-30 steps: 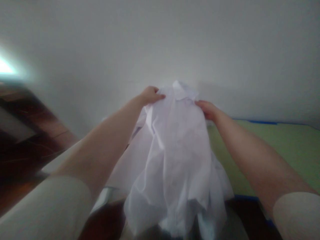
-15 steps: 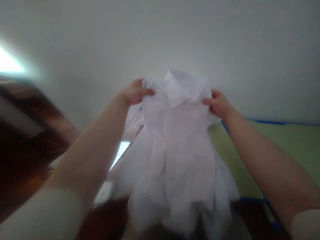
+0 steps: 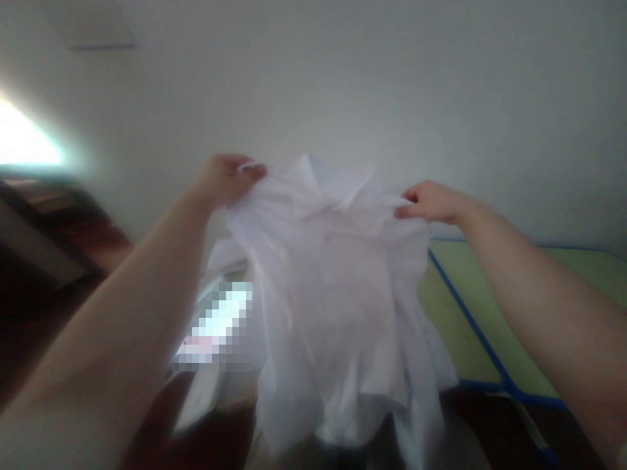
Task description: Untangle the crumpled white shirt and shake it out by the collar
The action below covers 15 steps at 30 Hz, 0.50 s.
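Note:
A white collared shirt [image 3: 337, 281] hangs in front of me, held up by its shoulders, with the collar at the top and the button front facing me. My left hand [image 3: 230, 179] pinches the shoulder on the left, thumb over the cloth. On the other side my right hand [image 3: 424, 201] grips the opposite shoulder between thumb and fingers. Sleeves and hem fall loosely in folds, slightly blurred. Cloth hides part of the fingers of both hands.
Green tabletops [image 3: 460, 326] with blue edges stand behind on the right. A bright, pixelated screen-like patch [image 3: 220, 323] lies behind the shirt at left, with a white object [image 3: 198, 398] below it. A pale wall [image 3: 392, 85] rises behind.
My hands have moved apart, the left one going further left, so the shirt's shoulders are spread wider. The collar sits lower and more open, and the view has shifted slightly.

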{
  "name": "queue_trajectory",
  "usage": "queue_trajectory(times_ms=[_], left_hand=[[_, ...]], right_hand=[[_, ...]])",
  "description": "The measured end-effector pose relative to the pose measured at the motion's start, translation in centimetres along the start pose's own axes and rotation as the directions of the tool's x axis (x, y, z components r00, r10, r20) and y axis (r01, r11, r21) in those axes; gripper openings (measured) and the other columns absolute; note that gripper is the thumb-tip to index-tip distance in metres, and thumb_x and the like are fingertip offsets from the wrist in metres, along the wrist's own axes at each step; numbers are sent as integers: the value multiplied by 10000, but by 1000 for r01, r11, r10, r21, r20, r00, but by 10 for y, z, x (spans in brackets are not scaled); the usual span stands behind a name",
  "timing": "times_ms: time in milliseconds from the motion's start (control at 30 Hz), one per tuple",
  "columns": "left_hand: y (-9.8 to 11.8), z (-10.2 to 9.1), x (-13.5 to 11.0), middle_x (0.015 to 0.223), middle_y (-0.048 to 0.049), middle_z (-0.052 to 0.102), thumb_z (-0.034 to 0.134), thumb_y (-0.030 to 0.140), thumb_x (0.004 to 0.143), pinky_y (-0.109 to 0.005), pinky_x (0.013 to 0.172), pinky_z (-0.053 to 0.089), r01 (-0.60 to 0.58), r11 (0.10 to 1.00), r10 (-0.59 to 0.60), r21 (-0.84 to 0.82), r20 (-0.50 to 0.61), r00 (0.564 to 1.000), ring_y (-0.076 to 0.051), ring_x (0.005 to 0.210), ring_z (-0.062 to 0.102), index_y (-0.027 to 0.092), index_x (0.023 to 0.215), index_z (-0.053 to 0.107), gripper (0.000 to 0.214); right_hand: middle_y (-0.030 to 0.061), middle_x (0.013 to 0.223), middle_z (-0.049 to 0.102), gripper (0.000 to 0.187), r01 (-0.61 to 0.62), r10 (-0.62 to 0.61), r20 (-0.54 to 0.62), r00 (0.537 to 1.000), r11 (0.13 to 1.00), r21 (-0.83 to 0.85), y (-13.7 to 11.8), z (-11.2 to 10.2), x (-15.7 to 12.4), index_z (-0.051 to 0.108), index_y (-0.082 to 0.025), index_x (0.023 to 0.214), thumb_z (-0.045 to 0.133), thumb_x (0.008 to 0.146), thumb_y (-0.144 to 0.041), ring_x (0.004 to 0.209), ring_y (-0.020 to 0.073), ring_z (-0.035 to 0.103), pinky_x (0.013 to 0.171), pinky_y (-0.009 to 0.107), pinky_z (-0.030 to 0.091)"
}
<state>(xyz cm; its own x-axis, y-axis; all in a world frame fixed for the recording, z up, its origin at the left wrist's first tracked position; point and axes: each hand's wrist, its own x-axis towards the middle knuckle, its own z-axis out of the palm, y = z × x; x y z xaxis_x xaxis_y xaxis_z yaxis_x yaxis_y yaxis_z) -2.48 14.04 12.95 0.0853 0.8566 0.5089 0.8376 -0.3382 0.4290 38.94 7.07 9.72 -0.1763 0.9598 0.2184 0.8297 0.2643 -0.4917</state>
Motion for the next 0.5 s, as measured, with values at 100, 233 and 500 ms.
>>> queue_trajectory(times_ms=[100,233,500], left_hand=[[6,-32,3,739,19,500,447,501,921,-207,768,376,-144,974,167,173,-130,977,-68,720,419,89,1042,643,473],[20,-67,5,847,25,523,350,528,949,-232,843,353,-195,916,277,352,-198,940,-70,812,455,84,1122,608,542],[38,-108,13,1134,-111,601,494,196,868,-325,998,341,-154,803,240,575,-75,968,-191,1098,497,-7,1133,574,344]], right_hand=[[33,696,597,205,-2,1,-138,990,1000,-11,-6,-18,-7,617,-168,787,687,719,-349,622,148,526,559,253,393],[37,691,564,159,-113,148,-427,892,988,107,-9,-20,-19,574,-169,903,583,781,-271,595,155,496,560,271,384],[139,857,617,311,-172,-107,-634,766,916,-363,-40,-79,-69,629,-126,931,509,876,-408,852,232,546,748,337,377]])
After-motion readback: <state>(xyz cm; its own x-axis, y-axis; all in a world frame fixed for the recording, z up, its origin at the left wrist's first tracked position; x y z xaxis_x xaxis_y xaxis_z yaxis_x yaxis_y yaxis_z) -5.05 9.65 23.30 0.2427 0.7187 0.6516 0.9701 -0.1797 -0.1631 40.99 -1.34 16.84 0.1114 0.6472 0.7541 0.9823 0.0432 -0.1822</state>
